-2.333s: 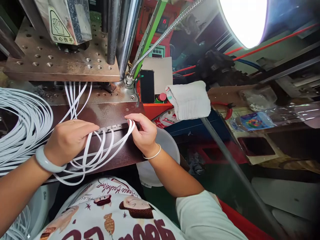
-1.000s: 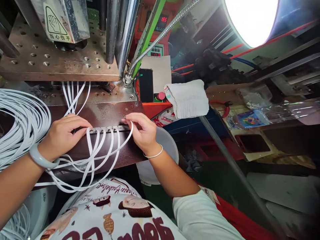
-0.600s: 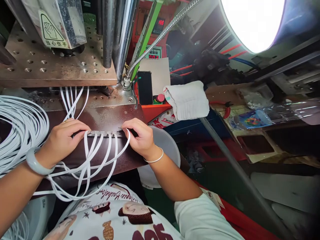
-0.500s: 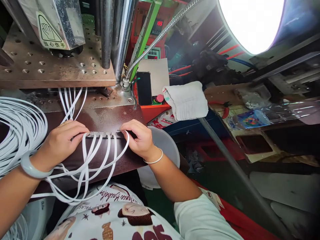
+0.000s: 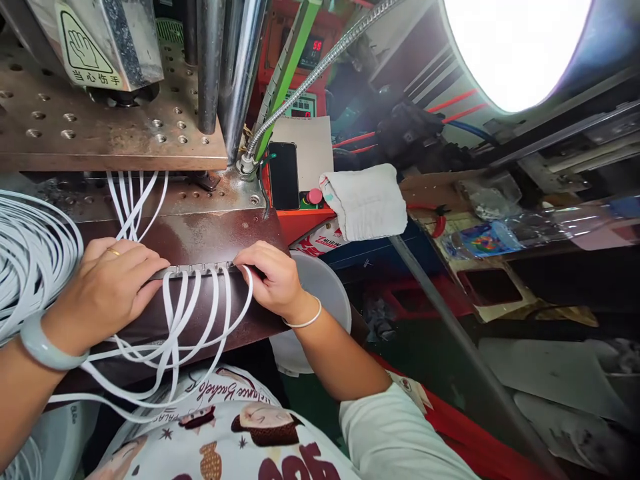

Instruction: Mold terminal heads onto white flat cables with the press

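A narrow metal strip [image 5: 196, 269] with a row of slots lies along the brown work surface. Several white cables [image 5: 199, 293] run out of its slots and curve in loops toward me. At the strip's left end, my left hand [image 5: 117, 283] is closed, thumb and fingers gripping it. My right hand [image 5: 273, 277] pinches at the opposite end, where the outermost white cable bends out beside its fingertips. That cable's tip is hidden by the fingers. More white cables [image 5: 131, 200] pass under the press plate [image 5: 125, 161] behind my left hand.
A large coil of white cable [image 5: 35, 267] lies at left. Above stands the press head [image 5: 113, 47] with a hand-warning label. A phone [image 5: 283, 177], a red button [image 5: 314, 196] and a folded white cloth [image 5: 367, 203] are at right. Below the table edge sits a pale bucket [image 5: 330, 293].
My left hand has turned and slid left, so more of its back shows and the strip's left end is gripped. My right hand stays at the strip's right end. The red display reads differently.
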The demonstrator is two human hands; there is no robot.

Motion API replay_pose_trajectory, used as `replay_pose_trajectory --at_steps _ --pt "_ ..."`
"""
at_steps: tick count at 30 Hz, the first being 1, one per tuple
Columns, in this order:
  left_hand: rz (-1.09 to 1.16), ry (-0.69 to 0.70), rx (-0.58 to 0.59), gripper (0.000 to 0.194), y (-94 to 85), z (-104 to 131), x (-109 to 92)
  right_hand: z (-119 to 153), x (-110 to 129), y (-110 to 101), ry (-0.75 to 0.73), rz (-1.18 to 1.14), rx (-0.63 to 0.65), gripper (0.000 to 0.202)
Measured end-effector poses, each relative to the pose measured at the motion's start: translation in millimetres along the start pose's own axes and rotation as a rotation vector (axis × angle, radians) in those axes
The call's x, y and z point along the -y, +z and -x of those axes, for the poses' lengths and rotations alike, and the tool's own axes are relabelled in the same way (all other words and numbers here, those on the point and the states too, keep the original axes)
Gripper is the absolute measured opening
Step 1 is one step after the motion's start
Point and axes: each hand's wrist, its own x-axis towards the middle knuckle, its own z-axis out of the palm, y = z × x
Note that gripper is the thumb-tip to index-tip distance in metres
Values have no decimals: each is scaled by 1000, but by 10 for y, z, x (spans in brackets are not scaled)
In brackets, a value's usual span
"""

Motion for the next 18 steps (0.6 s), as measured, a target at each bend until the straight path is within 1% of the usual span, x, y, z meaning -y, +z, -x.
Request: replay_pose_trajectory --at_steps 3,6,8,11,15,18 --pt "19 2 -10 18 -2 -7 10 -6 -4 7 -29 48 -1 19" --pt "36 11 -12 18 -1 -10 18 1 -2 7 -96 71 -19 19" --pt "40 33 -23 17 -4 -8 16 15 -2 3 -117 77 -4 19" --pt "50 54 -36 16 -9 -2 7 38 -11 4 -103 75 20 18" --pt "93 30 -28 16 -7 -2 5 32 -20 5 -80 54 57 18" --pt "113 32 -32 16 -3 -9 6 7 -20 -14 -10 100 74 15"
